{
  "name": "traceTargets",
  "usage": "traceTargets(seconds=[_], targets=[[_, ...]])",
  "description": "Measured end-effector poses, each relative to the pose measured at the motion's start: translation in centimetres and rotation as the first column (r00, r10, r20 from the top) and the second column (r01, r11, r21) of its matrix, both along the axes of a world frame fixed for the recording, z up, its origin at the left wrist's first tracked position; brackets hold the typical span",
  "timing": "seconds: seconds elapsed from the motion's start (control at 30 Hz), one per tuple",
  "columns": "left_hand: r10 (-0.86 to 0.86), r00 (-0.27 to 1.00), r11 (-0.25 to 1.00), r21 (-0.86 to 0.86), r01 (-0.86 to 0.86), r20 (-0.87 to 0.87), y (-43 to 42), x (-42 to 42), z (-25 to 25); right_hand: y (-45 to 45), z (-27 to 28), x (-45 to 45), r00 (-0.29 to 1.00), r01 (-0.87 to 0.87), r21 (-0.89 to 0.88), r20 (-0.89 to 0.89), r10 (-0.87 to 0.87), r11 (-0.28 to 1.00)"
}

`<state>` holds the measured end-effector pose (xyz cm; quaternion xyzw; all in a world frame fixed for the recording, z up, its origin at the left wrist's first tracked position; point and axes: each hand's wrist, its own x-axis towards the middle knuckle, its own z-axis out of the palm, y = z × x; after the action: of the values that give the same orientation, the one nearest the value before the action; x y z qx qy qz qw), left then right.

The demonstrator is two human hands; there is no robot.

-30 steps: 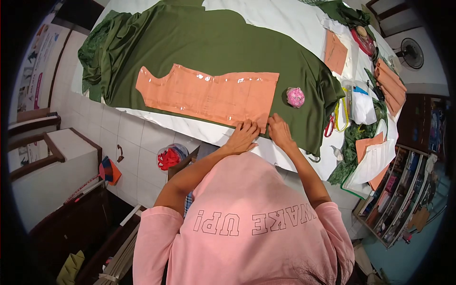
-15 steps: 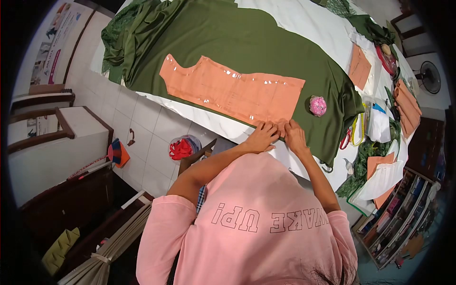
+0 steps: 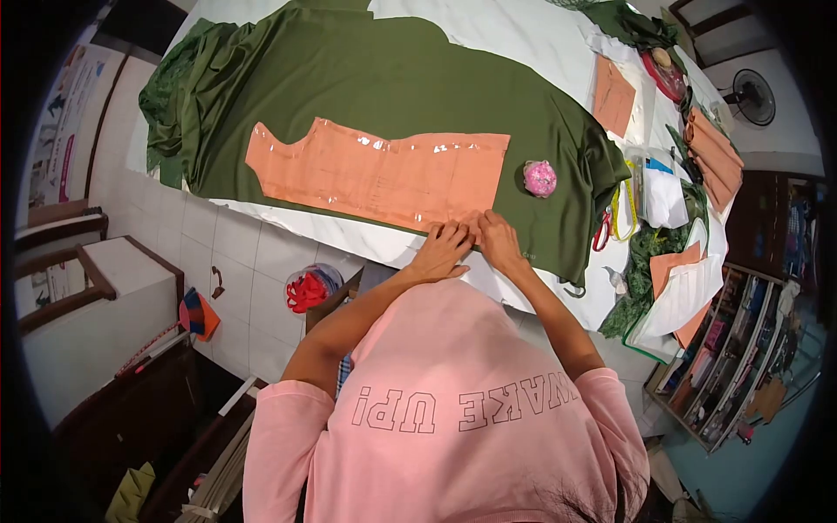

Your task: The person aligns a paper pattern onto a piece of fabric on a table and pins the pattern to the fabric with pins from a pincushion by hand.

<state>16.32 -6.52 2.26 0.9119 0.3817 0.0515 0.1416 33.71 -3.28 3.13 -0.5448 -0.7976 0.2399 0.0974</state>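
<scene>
An orange paper sewing pattern (image 3: pixel 375 179) lies on dark green fabric (image 3: pixel 392 83), with small shiny bits along its edges. My left hand (image 3: pixel 441 251) rests at the pattern's lower right edge, fingers bent and slightly apart on the paper. Beside it, my right hand (image 3: pixel 501 244) has its fingers drawn together at the pattern's lower right corner. Whatever lies between those fingertips is too small to make out. To the right of the pattern, a round pink pincushion (image 3: pixel 540 179) sits on the green fabric.
Red-handled scissors (image 3: pixel 602 229) and a yellow tape measure (image 3: pixel 624 213) lie right of the fabric, near a clear plastic box (image 3: pixel 660 196). Green lace (image 3: pixel 641 283) and orange paper pieces (image 3: pixel 615 98) are farther right. A tub with red material (image 3: pixel 309 290) is below the table's left side.
The whole view has shifted, so the table and pattern appear farther left. Both hands stay at the same lower right part of the pattern, with little change in pose.
</scene>
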Motion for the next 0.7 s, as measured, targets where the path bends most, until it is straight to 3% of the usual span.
traceTargets(seconds=[0.13, 0.27, 0.5, 0.7], targets=[[0.056, 0.994, 0.998, -0.031, -0.054, 0.089, -0.1, 0.0, -0.3, 0.2, -0.5, 0.1, 0.994, 0.057, 0.056, -0.101, -0.051, 0.997], [0.121, 0.977, 0.984, -0.151, -0.095, 0.176, 0.0, 0.0, -0.5, 0.5, -0.6, 0.6, 0.979, 0.097, -0.116, -0.168, -0.116, 0.989], [0.122, 0.976, 0.984, -0.151, -0.096, 0.179, 0.0, 0.0, -0.6, 0.4, -0.7, 0.2, 0.959, 0.125, -0.140, -0.238, -0.156, 0.982], [0.113, 0.979, 0.988, -0.123, -0.093, 0.172, 0.0, 0.0, -0.6, 0.2, -0.3, -0.6, 0.971, 0.135, -0.148, -0.179, -0.161, 0.980]])
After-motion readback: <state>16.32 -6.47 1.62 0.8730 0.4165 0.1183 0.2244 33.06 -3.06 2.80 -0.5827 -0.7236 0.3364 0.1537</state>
